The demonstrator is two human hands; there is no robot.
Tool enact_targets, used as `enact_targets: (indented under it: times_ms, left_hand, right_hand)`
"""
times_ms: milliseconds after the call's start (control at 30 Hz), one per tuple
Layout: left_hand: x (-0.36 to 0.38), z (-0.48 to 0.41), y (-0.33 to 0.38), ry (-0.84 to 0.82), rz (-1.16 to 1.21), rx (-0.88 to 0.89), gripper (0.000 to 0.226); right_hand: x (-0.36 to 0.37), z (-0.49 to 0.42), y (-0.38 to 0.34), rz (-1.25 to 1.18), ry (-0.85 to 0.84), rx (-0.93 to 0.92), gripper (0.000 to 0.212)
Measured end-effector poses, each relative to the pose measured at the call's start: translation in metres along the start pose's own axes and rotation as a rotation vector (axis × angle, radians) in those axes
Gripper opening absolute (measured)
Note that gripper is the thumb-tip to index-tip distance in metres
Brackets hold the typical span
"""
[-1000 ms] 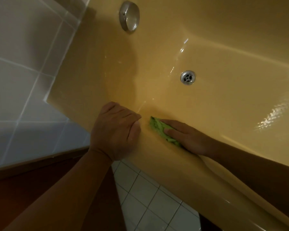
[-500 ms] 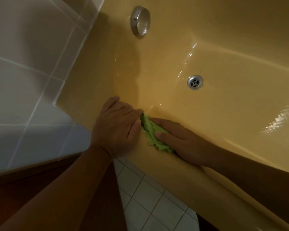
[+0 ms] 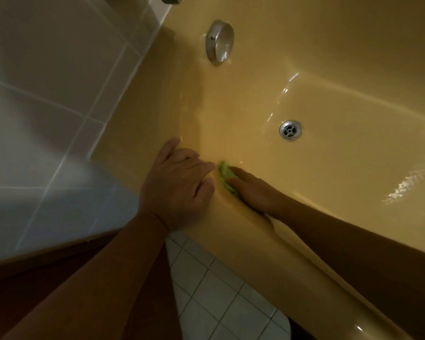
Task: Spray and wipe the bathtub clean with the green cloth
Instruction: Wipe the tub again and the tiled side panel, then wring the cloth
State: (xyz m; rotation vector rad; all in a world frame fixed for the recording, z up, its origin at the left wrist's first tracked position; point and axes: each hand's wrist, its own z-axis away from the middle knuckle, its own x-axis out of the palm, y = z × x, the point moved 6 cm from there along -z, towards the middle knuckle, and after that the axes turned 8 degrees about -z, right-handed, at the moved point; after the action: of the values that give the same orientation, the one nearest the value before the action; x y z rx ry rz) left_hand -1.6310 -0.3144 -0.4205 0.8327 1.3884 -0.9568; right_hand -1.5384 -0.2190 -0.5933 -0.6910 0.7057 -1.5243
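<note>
Pressing the green cloth (image 3: 225, 174), judged soft and light, under straight fingers (image 3: 242, 177), the right hand (image 3: 253, 193) is working the bathtub (image 3: 329, 173) wall, left hand (image 3: 176, 190) resting unclenched on its rim.

No lettering or number is legible, though dim light may hide some.

My left hand (image 3: 179, 185) rests relaxed on the bathtub (image 3: 341, 99) rim. My right hand (image 3: 252, 191), just inside it, presses the green cloth (image 3: 225, 174) with straight fingers.
</note>
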Motion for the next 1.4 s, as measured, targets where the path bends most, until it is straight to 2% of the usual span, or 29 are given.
enact_targets:
  times_ms: [100,167,267,367,467,533,567,633,733,867,933,1067,1167,1233,1267,1333,1400]
  left_hand:
    - [-0.002,-0.003,-0.005,-0.018,0.037,-0.041,0.039]
    - [-0.002,-0.006,-0.008,-0.058,0.047,-0.062,0.042]
    - [-0.002,-0.009,-0.009,-0.096,0.044,-0.055,0.043]
    - [-0.002,-0.011,-0.013,-0.096,0.039,-0.019,0.038]
    - [-0.001,-0.017,-0.017,-0.111,0.014,0.018,0.036]
    - [0.0,-0.022,-0.021,-0.123,0.002,0.039,0.037]
    - [0.001,-0.026,-0.023,-0.128,-0.003,0.046,0.039]
    - [0.002,-0.032,-0.028,-0.141,-0.005,0.054,0.041]
    - [0.002,-0.039,-0.034,-0.147,-0.014,0.057,0.041]
    - [0.0,-0.046,-0.038,-0.131,-0.006,0.032,0.043]
    - [0.0,-0.049,-0.04,-0.137,-0.023,0.026,0.043]
    - [0.002,-0.056,-0.043,-0.153,-0.05,0.035,0.042]
    - [0.001,-0.059,-0.044,-0.153,-0.056,0.035,0.039]
    - [0.001,-0.062,-0.047,-0.161,-0.053,0.023,0.037]
    - [0.001,-0.062,-0.047,-0.158,-0.048,0.022,0.037]
    - [-0.001,-0.064,-0.049,-0.136,-0.036,0.023,0.037]
    - [-0.002,-0.065,-0.051,-0.13,-0.023,0.011,0.042]
  right_hand:
    - [0.002,0.071,-0.064,-0.074,-0.029,-0.27,0.051]
    - [-0.001,0.104,-0.074,-0.061,-0.075,-0.309,0.045]
    - [-0.01,0.102,-0.048,-0.094,-0.121,-0.111,0.042]
    - [-0.022,0.061,0.024,0.041,-0.076,0.106,0.055]
    - [-0.038,0.017,0.098,0.204,0.066,0.347,0.073]
    - [-0.044,-0.002,0.115,0.283,0.158,0.492,0.071]
    - [-0.04,-0.01,0.108,0.301,0.151,0.504,0.069]
    - [-0.025,-0.025,0.078,0.261,0.072,0.436,0.068]
    - [-0.003,-0.02,0.009,0.095,0.014,0.173,0.064]
    - [0.004,0.06,-0.08,-0.095,-0.019,-0.327,0.051]
    - [0.003,0.087,-0.077,-0.075,-0.089,-0.385,0.053]
    - [-0.015,0.055,-0.002,-0.042,-0.117,-0.108,0.046]
    - [-0.03,0.007,0.072,0.134,0.0,0.26,0.06]
    - [-0.028,-0.013,0.084,0.26,0.079,0.506,0.065]
    - [-0.023,-0.022,0.073,0.261,0.088,0.555,0.068]
    - [-0.005,-0.044,0.03,0.115,0.071,0.455,0.074]
    - [0.008,-0.047,-0.024,-0.109,0.05,0.237,0.082]
